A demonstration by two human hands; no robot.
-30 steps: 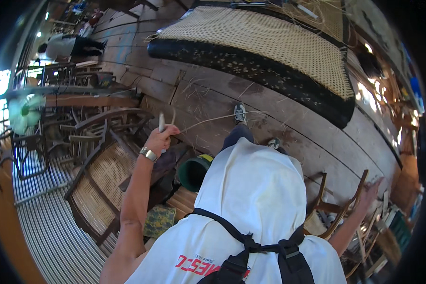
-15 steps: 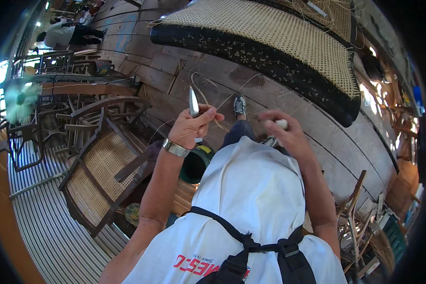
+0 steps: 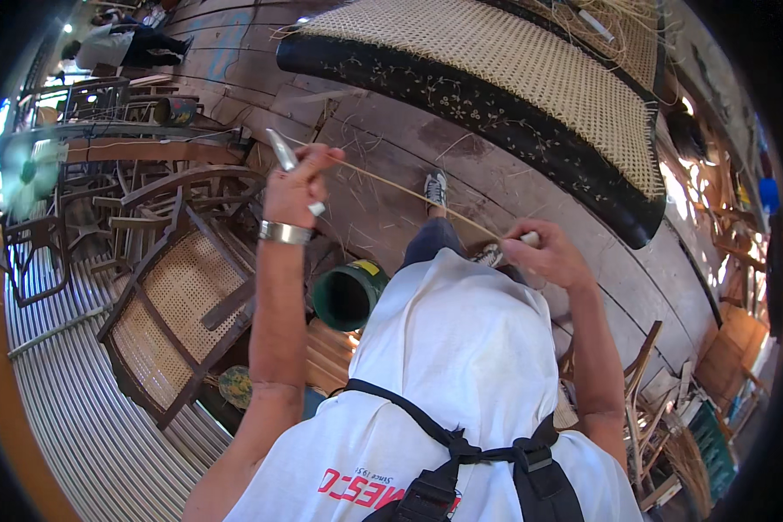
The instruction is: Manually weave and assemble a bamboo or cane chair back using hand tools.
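Note:
My left hand (image 3: pixel 297 187) is closed around a knife (image 3: pixel 282 150), whose shiny blade points up past the fingers while a pale end shows below the palm. A thin cane strip (image 3: pixel 413 193) stretches tight from my left fingertips down to my right hand (image 3: pixel 548 255). Pinched fingers of my right hand hold the strip's other end. A small white object (image 3: pixel 530 237), its kind unclear, sits at that hand too. Beyond both hands lies a black wooden piece with floral inlay (image 3: pixel 496 122) and a woven cane panel (image 3: pixel 461 52), loose strands along its edge.
A chair frame with a cane panel (image 3: pixel 178 300) lies tipped at left, beside corrugated sheeting (image 3: pixel 70 400). A dark green bucket (image 3: pixel 350 296) stands near my left forearm. Loose strips litter the plank floor (image 3: pixel 391 148). Wooden pieces (image 3: pixel 648 374) lean at right. A person (image 3: pixel 126 50) is far left.
My left hand has moved left and up with the knife, and my right hand slightly right. The cane strip, loosely curled before, is now drawn straight between them.

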